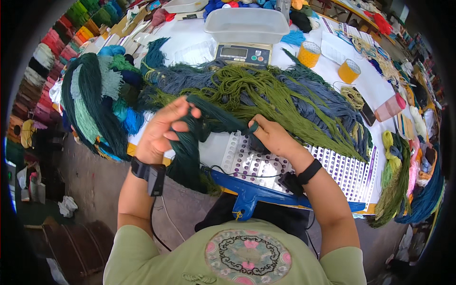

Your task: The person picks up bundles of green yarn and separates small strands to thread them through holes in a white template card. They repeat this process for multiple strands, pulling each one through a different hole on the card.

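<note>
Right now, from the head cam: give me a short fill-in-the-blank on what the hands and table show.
1. Both hands, the left hand and the right hand, hold a bundle of dark ____ yarn.
2. The clear plastic tub sits on top of a digital ____ at the far side of the table.
3. The two tape rolls right of the tub are ____ in colour.
4. Under the right hand lies a white board full of round ____.

Missing words: green; scale; yellow; holes
</note>
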### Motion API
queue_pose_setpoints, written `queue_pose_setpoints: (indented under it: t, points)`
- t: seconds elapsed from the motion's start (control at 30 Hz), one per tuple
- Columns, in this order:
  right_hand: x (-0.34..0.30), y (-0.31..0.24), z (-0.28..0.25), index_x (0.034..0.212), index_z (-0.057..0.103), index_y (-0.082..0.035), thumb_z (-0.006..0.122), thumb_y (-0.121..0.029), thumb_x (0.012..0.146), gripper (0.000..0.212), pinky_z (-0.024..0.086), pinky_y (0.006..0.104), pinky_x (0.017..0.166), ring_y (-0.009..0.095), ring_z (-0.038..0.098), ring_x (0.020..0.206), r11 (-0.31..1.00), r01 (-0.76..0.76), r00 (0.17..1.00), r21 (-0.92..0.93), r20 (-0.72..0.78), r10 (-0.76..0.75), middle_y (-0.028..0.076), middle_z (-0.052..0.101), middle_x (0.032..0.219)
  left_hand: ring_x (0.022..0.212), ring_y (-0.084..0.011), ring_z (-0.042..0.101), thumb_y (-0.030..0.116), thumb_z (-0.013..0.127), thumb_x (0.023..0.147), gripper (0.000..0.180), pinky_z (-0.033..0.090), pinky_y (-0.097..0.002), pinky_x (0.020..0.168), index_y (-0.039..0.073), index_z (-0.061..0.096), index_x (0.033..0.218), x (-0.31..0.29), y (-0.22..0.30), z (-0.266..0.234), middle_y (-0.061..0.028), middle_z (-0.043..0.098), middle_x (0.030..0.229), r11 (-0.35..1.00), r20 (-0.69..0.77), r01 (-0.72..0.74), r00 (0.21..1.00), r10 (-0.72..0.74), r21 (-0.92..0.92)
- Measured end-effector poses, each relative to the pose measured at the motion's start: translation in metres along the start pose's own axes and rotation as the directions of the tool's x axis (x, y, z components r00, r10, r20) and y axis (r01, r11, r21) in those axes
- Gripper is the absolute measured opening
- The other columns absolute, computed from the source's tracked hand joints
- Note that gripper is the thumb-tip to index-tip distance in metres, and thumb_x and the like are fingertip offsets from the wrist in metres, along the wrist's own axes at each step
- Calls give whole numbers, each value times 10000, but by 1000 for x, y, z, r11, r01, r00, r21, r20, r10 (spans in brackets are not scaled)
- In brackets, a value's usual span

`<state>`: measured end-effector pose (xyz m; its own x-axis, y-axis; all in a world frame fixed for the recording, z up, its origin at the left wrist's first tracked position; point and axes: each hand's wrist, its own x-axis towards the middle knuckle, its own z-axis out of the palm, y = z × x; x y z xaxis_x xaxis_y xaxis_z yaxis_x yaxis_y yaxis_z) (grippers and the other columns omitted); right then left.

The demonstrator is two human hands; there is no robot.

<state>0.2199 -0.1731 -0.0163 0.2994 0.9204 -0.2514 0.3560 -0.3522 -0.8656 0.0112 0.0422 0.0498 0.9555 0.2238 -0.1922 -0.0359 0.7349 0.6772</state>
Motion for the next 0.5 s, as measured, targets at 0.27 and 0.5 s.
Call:
queue_pose_setpoints:
  t: [0.27, 0.5]
  points:
    - [7, 6, 8, 1040, 556, -40, 416, -601, 965, 583, 503, 388, 668, 253, 672, 668, 991, 56, 995, -119, -78, -66, 72, 690, 695, 703, -75, 528, 100, 658, 916, 294, 388, -174, 533, 21, 616, 1196, -6, 55, -62, -26, 637, 983, 509, -446, -375, 245, 861, 775]
    - [2, -2, 12, 1000, 581, -45, 470, -578, 945, 547, 502, 417, 702, 284, 679, 742, 982, 0, 990, -187, -139, -27, 92, 695, 721, 567, -76, 594, 130, 696, 882, 153, 462, -234, 507, 3, 724, 961, 37, -62, 23, -66, 719, 853, 404, -82, -90, 917, 390, 910]
